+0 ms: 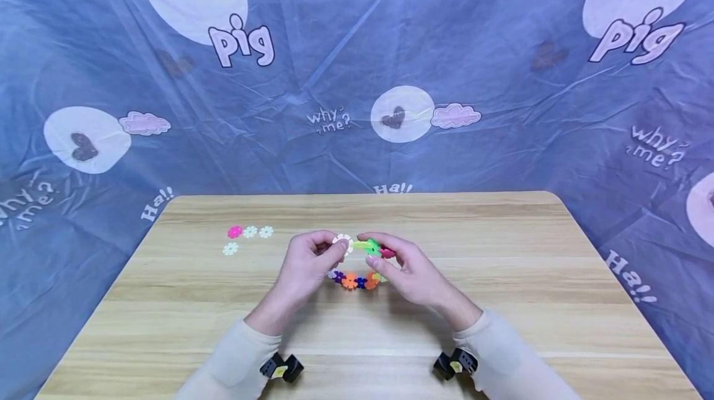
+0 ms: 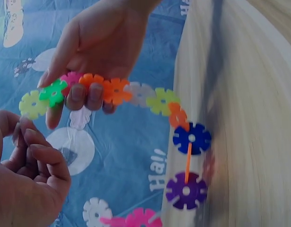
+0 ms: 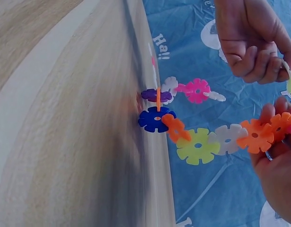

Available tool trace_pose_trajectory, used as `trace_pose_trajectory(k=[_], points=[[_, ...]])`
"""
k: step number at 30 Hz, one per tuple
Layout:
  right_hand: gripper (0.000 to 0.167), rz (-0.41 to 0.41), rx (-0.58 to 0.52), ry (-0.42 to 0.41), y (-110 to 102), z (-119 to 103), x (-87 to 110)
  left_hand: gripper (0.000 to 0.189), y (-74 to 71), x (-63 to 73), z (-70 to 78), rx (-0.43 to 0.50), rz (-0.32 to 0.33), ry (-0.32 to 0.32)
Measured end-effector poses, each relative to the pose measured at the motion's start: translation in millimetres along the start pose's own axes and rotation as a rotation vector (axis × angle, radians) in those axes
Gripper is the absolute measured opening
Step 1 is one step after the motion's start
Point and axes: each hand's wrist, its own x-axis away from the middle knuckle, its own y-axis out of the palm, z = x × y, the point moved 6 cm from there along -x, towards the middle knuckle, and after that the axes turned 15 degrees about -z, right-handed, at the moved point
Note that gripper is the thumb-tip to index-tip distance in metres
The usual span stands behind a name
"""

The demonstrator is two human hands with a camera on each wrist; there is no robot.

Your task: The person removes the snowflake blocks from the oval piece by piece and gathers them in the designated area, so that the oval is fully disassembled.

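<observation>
A chain of flower-shaped interlocking plastic discs hangs in a curve between the hands, with orange discs [image 1: 349, 281], a blue disc [image 2: 192, 138] and a purple disc [image 2: 186, 190] at its low part. My right hand [image 1: 413, 270] grips the chain near one end, by a green disc [image 1: 372, 247], a pink disc [image 2: 71, 79] and orange ones. Between thumb and fingers my left hand [image 1: 307, 263] pinches a white disc [image 1: 344, 242]. That disc meets the yellow-green end disc [image 2: 33, 104]; whether they interlock I cannot tell. The chain's other end shows white and pink discs [image 3: 198, 91].
Loose on the wooden table [image 1: 502, 301], left of the hands, lie a pink disc [image 1: 235, 232] and several whitish discs [image 1: 230, 248]. A blue printed cloth [image 1: 346, 65] hangs behind the table's far edge.
</observation>
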Motion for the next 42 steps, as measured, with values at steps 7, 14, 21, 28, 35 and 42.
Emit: trace_pose_trajectory(k=[7,14,21,28,35,42], points=[[0.041,0.007,0.017,0.003,-1.1,0.7,1.3,0.019,-11.7,4.1,-3.6,-0.057,0.000,0.024],[0.041,0.008,0.015,0.000,-1.3,-0.5,1.0,0.019,-24.4,10.3,-7.4,-0.089,-0.006,0.050],[0.041,0.011,0.011,0.017,-1.5,0.2,0.7,0.019,-36.5,15.3,-11.1,-0.138,0.041,0.038],[0.042,0.006,0.009,0.011,-1.2,0.5,0.2,0.017,-51.1,19.9,-18.1,-0.095,0.107,-0.006],[0.041,0.009,0.019,0.021,-2.0,0.3,1.1,0.018,-66.1,25.3,-20.4,-0.160,0.128,-0.042],[0.041,0.007,0.017,0.016,-2.9,0.9,1.5,0.022,-81.3,28.5,-27.7,-0.205,0.105,-0.057]])
